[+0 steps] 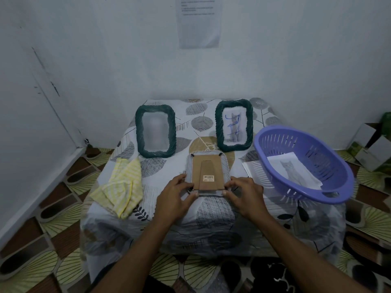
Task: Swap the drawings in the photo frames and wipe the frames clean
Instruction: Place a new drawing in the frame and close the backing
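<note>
Pinching the near corners of the face-down frame [208, 174], cardboard back up: left hand [173, 197] and right hand [243, 195], fingers curled. Left of the left hand, yellow striped cloth [122, 187]. Right of the right hand, purple basket [321, 159] holding a cat drawing [293, 169]. Beyond the fingertips, upright: green frame [156, 131] and second green frame [233, 125].

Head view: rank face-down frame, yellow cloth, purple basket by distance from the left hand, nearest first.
1. Face-down frame, centre of table, gripped by the left hand.
2. Yellow cloth, just to its left.
3. Purple basket, far right, beyond the right hand.
</note>
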`<state>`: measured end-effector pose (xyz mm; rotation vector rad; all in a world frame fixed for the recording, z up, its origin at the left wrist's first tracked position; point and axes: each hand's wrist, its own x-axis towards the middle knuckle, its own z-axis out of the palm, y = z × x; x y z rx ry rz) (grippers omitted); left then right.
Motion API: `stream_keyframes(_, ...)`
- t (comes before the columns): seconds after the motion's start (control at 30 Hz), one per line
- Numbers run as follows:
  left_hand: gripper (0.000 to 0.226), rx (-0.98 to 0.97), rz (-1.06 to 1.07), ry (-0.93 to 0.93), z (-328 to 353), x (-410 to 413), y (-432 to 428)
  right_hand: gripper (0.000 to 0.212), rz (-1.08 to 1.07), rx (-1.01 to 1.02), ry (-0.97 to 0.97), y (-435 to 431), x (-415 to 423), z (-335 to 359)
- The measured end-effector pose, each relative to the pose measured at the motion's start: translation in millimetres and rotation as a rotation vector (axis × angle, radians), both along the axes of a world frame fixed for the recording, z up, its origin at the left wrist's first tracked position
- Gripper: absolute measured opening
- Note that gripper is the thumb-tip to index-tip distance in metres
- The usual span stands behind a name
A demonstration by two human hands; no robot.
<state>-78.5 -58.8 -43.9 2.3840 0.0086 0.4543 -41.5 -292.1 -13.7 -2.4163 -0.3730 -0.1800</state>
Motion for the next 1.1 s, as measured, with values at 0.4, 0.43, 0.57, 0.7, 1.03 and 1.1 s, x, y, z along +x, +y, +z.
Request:
stream_keyframes(0.4,0.049,0.024,-0.004,0.009,1,0,0,0.013,0.072,-0.080,-0.084,0,3,-2)
stream_keyframes(0.43,0.049,0.025,-0.004,0.009,1,0,0,0.013,0.078,-0.094,-0.091,-1,4,-2)
stream_keyframes(0.57,0.049,0.023,-0.006,0.004,1,0,0,0.010,0.112,-0.107,-0.108,-2,5,-4)
stream_keyframes(0.7,0.049,0.007,-0.001,0.007,0,-1,0,0.010,0.104,-0.078,-0.091,-1,4,-4)
stream_keyframes(1.03,0.046,-0.006,0.006,-0.027,3,-5,-2,0.014,-0.090,0.065,0.003,7,8,0)
stream_keyframes(1.1,0.046,-0.007,0.005,-0.030,4,-6,-2,0.018,-0.102,0.044,0.003,10,9,0)
